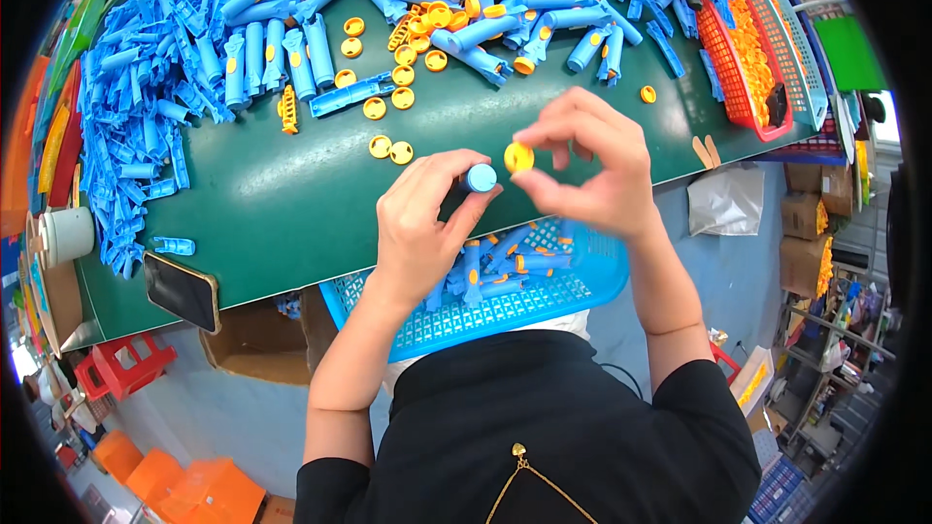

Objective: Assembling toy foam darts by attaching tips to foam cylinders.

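My left hand (424, 215) is closed round a blue plastic tube (480, 178), whose round end points up at me. Between the thumb and fingers of my right hand (594, 163) is a yellow round cap (518, 157), held a little to the right of the tube and apart from it. Both hands are over the near edge of the green table (291, 189). Several loose yellow caps (380, 147) lie beyond my left hand, beside a blue half shell (351, 95) and a yellow ribbed insert (287, 111).
Heaps of blue tubes and shells (146, 87) cover the table's far and left sides. A blue basket (417, 330) with tubes sits below my hands. At right stands a red basket (723, 68) of orange parts. A phone (182, 291) leans at the front left edge.
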`<move>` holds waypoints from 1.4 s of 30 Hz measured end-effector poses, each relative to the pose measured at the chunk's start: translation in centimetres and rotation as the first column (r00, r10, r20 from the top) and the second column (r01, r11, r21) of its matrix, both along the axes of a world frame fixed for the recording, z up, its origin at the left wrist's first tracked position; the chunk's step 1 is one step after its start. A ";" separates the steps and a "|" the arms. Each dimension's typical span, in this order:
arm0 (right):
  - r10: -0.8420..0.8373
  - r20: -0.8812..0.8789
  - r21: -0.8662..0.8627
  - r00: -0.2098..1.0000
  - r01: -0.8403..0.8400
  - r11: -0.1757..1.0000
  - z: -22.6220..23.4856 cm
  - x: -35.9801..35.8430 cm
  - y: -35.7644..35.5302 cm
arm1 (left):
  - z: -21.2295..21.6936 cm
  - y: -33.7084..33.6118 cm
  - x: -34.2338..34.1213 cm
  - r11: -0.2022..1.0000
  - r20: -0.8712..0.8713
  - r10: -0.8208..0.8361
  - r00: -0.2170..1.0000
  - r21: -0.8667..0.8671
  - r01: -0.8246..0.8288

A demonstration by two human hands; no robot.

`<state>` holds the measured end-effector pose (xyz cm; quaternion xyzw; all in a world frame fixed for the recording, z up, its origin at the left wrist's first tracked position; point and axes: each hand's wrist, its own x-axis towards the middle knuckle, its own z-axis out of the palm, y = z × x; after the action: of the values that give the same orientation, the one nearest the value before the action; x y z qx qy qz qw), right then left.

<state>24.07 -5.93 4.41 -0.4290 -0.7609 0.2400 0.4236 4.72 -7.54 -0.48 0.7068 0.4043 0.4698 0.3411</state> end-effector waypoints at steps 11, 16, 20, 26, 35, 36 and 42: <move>-0.069 0.157 0.193 0.985 0.038 0.980 0.5 -2.6 -0.7 | -0.7 -0.1 -0.2 0.999 -0.014 -0.026 1.000 0.022 0.027; 0.006 0.157 0.116 0.988 -0.025 0.993 0.8 -2.3 -0.4 | -0.6 -0.2 -0.4 1.000 -0.012 -0.027 1.000 0.001 0.027; 0.017 0.137 0.115 0.990 -0.033 0.993 0.4 -2.1 -0.4 | 0.2 0.1 -0.8 0.986 -0.037 -0.126 0.991 -0.118 0.121; -0.033 0.183 0.152 0.983 0.005 0.988 0.1 -1.8 -0.8 | 1.3 1.0 0.2 0.760 0.391 -0.296 0.871 -0.456 0.463; -0.663 0.455 0.067 0.594 0.719 0.691 -6.0 6.8 -2.9 | 1.0 0.9 1.2 0.813 0.421 -0.245 0.873 -0.401 0.422; -0.663 0.453 0.065 0.597 0.719 0.692 -6.1 6.8 -2.9 | 0.9 0.8 1.3 0.817 0.428 -0.234 0.873 -0.401 0.416; -0.693 0.503 0.144 0.517 0.740 0.657 -6.6 7.5 -2.8 | 0.4 0.8 1.3 0.830 0.437 -0.211 0.874 -0.392 0.397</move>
<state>31.60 -8.74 -2.19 -0.7697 -0.5879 -0.0470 0.2444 5.98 -6.74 -0.10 0.5555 0.3127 0.4224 0.6444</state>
